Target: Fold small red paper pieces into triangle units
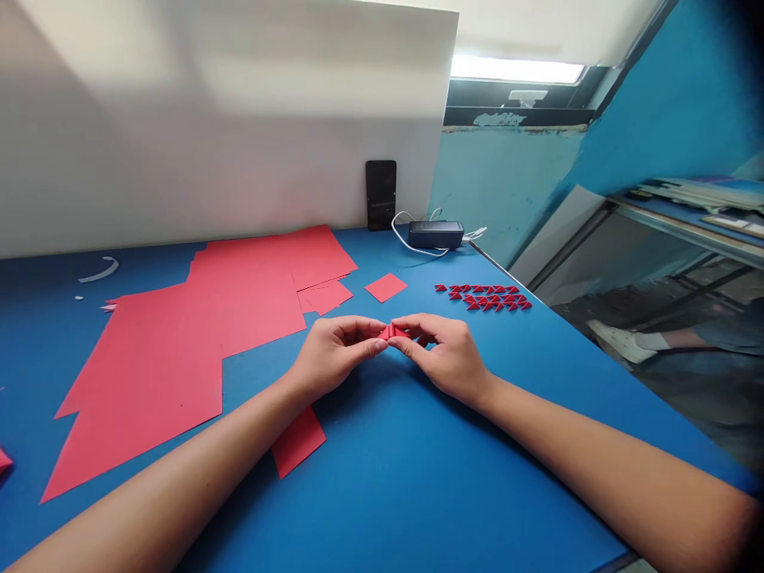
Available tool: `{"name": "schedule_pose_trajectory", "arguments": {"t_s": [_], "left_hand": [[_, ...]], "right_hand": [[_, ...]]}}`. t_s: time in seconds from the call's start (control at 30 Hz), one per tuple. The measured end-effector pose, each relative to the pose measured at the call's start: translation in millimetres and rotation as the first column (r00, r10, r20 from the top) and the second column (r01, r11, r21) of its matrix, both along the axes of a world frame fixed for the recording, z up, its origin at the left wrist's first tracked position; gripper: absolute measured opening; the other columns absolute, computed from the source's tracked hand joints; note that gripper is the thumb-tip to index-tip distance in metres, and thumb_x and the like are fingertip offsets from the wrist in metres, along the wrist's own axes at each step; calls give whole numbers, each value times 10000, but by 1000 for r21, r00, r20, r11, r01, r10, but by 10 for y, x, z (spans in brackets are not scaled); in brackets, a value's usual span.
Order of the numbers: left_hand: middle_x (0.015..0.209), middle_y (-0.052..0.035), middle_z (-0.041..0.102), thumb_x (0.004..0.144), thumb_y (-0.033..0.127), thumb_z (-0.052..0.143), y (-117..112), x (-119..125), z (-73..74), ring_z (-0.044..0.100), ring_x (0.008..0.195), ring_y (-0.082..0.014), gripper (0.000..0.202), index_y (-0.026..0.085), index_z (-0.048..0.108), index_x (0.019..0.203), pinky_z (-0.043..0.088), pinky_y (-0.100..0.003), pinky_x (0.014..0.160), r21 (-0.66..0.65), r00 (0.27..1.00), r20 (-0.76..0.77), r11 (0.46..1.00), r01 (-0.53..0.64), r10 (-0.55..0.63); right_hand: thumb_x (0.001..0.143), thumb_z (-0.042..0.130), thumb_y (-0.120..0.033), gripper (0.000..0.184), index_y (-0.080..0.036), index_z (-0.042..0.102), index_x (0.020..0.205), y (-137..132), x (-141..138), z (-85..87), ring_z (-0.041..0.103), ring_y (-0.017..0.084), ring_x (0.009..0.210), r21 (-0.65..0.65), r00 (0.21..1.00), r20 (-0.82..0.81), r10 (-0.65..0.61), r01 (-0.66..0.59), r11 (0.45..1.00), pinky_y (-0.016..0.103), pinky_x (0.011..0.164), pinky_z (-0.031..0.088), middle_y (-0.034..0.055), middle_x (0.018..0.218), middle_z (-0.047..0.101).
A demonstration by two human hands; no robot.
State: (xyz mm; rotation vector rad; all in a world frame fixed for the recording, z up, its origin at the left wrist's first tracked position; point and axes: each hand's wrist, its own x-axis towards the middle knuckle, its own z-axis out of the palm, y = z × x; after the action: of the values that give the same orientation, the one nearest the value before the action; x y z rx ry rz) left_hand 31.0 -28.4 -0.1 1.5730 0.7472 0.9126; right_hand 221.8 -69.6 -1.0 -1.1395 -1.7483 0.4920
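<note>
A small folded piece of red paper (392, 332) is pinched between both hands above the blue table. My left hand (337, 350) grips its left end between thumb and fingers. On the right end, my right hand (445, 354) has a similar thumb-and-finger pinch. Part of the paper is hidden behind the fingertips. Beyond my hands lies a small flat red paper rectangle (386, 287). Another red paper piece (300, 442) rests partly under my left forearm. Several small folded red triangles (493, 298) sit in rows to the right.
Large red paper sheets (161, 342) overlap on the left of the blue table (382, 509). At the back, a black phone (380, 195) leans against a white board, near a dark power adapter (436, 234) with white cables. A person's shoe (621, 341) shows beyond the right edge.
</note>
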Motion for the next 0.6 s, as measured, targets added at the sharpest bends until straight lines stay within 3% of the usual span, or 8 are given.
{"name": "schedule_pose_trajectory", "arguments": {"t_s": [0.23, 0.6], "left_hand": [[892, -43, 770, 776, 217, 739, -36, 20, -29, 723, 820, -180, 157, 160, 752, 922, 587, -256, 760, 169, 998, 3, 984, -60, 60], [882, -55, 768, 806, 208, 712, -69, 22, -10, 720, 805, -182, 127, 149, 747, 913, 584, -264, 733, 241, 995, -23, 966, -92, 100]], "right_hand": [[822, 698, -263, 122, -190, 715, 918, 14, 3, -8, 663, 152, 750, -74, 999, -35, 36, -39, 997, 257, 612, 528, 33, 870, 739], [844, 664, -267, 99, -192, 697, 900, -21, 2, 40, 650, 156, 811, -156, 986, -104, 126, -142, 977, 259, 640, 535, 40, 914, 710]]}}
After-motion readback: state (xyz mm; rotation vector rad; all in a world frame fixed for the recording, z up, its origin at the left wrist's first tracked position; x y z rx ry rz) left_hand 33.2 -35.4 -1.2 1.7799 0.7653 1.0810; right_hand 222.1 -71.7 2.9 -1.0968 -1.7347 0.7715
